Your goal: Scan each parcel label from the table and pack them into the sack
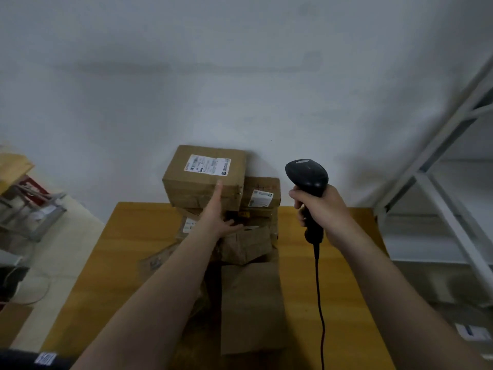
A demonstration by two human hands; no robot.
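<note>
The left hand point(217, 209) reaches forward with straight fingers, their tips touching the front face of the large brown cardboard box point(186, 182) that tops the pile; it grasps nothing. The right hand point(324, 209) is wrapped firmly round the handle of the black corded handheld barcode scanner point(306, 174), whose head points up and away, to the right of the pile.

The box's white printed label point(207, 165) lies face up on its top. The step looks like steadying this box for a scan. To do it well, the person should brace the box so it does not slide off, then tip the scanner head down over the label.

A smaller brown cardboard box point(262, 186) with its own white label point(261, 198) sits just beside it on the right. A crumpled brown paper parcel point(245, 244) and a flat cardboard piece point(250, 303) lie lower on the yellow wooden table point(133, 236). The scanner's black cable point(318, 289) hangs near the pile and could snag. White metal shelving point(432, 198) stands to the right. No sack is in view.
</note>
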